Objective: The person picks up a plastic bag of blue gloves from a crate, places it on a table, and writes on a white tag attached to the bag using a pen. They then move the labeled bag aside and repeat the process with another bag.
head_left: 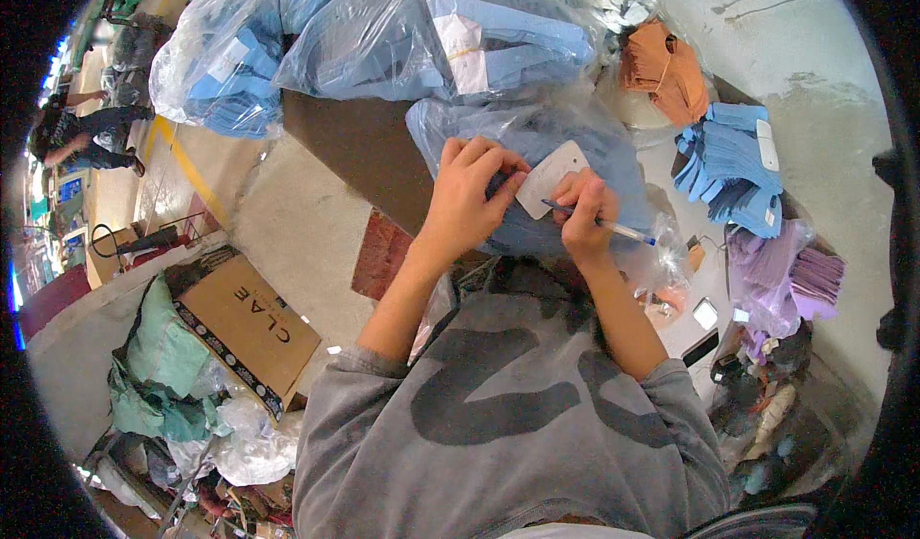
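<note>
A white card tag (553, 179) with a small hole near one corner lies on a clear plastic bag (436, 122) filled with blue fabric pieces. My right hand (585, 215) grips a ballpoint pen (625, 231), its blue tip against the lower part of the tag. At the tag's left edge, my left hand (474, 186) rests on the bag with fingers bent and the fingertips close to the card. Whether those fingertips pinch the tag's edge or something else is hard to see.
More bags of blue fabric (355, 45) lie beyond. To the right are bundles of orange (664, 74), blue (733, 165) and purple pieces (767, 275), and a phone (701, 347). A cardboard box (251, 323) and green sack (163, 343) stand lower left. A person (91, 141) is far left.
</note>
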Demonstrator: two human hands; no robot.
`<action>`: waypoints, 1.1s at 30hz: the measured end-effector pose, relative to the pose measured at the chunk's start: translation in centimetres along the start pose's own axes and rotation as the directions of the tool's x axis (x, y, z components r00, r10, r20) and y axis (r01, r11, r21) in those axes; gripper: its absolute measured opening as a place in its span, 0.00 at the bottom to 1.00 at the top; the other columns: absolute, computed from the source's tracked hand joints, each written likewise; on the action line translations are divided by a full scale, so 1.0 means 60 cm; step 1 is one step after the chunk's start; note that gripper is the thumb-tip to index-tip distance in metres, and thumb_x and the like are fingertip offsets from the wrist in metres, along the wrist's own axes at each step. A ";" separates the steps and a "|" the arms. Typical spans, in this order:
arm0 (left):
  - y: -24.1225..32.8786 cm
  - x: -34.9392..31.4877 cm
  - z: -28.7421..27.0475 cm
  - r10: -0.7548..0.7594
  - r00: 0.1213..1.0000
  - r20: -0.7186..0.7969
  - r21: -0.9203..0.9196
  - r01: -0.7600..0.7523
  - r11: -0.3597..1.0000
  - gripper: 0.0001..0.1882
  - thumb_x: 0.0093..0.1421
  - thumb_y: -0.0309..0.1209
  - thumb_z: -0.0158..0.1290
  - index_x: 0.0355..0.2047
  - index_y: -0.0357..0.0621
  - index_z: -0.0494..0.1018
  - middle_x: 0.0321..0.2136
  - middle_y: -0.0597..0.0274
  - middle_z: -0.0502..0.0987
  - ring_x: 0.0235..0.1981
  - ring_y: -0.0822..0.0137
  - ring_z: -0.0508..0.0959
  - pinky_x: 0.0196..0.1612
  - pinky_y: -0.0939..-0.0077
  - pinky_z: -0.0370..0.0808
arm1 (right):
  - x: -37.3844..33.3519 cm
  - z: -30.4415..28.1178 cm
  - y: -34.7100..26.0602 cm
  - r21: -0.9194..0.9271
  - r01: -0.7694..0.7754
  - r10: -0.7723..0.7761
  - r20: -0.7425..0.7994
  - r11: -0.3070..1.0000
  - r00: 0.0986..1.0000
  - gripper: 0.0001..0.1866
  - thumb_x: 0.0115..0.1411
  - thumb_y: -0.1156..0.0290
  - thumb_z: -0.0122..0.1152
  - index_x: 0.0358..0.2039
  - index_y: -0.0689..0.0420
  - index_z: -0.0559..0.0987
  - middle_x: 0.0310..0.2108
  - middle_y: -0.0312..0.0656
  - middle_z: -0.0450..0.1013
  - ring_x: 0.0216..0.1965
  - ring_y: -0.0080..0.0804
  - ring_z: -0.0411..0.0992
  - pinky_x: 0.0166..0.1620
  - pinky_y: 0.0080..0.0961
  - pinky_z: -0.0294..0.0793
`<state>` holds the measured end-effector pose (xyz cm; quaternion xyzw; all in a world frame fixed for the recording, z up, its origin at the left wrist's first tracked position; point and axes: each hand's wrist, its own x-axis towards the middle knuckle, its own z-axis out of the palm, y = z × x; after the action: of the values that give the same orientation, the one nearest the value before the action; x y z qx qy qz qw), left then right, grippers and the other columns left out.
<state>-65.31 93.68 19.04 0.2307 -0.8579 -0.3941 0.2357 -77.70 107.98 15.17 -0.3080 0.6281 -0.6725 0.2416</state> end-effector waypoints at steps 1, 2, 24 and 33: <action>-0.007 0.002 -0.002 -0.009 0.999 0.054 -0.006 0.009 1.000 0.07 0.54 0.30 0.64 0.33 0.47 0.79 0.34 0.63 0.77 0.41 0.56 0.72 0.50 0.63 0.67 | 0.000 0.001 -0.002 -0.034 0.044 -0.044 0.001 0.998 0.999 0.25 0.75 0.61 0.40 0.21 0.60 0.70 0.18 0.42 0.71 0.16 0.28 0.67 0.22 0.24 0.63; -0.013 0.004 -0.003 -0.034 0.995 0.095 -0.027 0.037 0.999 0.07 0.54 0.31 0.64 0.34 0.47 0.79 0.35 0.62 0.78 0.42 0.56 0.73 0.51 0.63 0.66 | 0.001 0.001 -0.005 -0.073 0.088 -0.088 0.002 0.993 0.996 0.25 0.75 0.61 0.40 0.21 0.59 0.70 0.18 0.42 0.70 0.16 0.29 0.68 0.22 0.24 0.64; -0.017 0.012 0.006 -0.020 0.999 0.040 0.028 0.019 0.999 0.07 0.51 0.28 0.66 0.32 0.49 0.82 0.33 0.64 0.79 0.39 0.58 0.74 0.46 0.66 0.69 | 0.019 -0.005 -0.015 -0.346 0.150 -0.092 0.177 0.926 0.980 0.20 0.71 0.63 0.48 0.22 0.58 0.70 0.17 0.49 0.67 0.20 0.48 0.70 0.26 0.38 0.68; -0.021 0.010 0.010 -0.014 0.999 0.041 0.021 0.013 1.000 0.08 0.51 0.28 0.66 0.32 0.49 0.82 0.32 0.63 0.78 0.39 0.58 0.74 0.46 0.65 0.69 | 0.019 -0.008 -0.011 -0.379 0.177 -0.121 0.168 0.908 0.978 0.19 0.70 0.66 0.50 0.21 0.58 0.70 0.17 0.49 0.67 0.19 0.47 0.70 0.25 0.37 0.67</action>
<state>-65.85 92.96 17.85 0.2308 -0.8650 -0.3915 0.2127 -78.79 107.55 15.95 -0.4438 0.7059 -0.5262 0.1667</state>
